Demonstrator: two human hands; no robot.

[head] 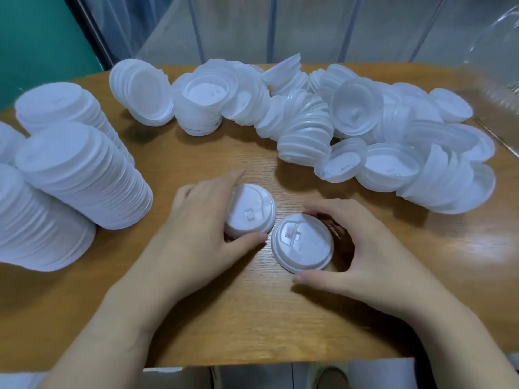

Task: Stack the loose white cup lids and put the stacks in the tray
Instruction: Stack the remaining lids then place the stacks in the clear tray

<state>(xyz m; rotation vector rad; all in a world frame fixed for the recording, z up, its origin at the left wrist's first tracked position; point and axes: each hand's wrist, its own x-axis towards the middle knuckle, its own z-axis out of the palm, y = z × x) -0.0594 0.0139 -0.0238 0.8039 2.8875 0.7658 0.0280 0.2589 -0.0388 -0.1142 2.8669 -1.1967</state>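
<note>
The left hand point(196, 220) curls round a short lid stack point(250, 210); the right hand point(362, 248) cups a single lid point(303, 244) just beside it on the wooden table point(252, 318). Loose lids point(351, 127) lie beyond, tall stacks point(75, 169) at left.

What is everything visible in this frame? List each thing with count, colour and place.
lid in left hand: one, white, table centre
lid in right hand: one, white, beside the first
tall lid stacks: several, white, table's left side
loose lid pile: too many to count, white, far and right side
table: one, brown wood
clear plastic item: one, transparent, top right; unclear what it is
left hand: grips its lid
right hand: curled round its lid
</note>
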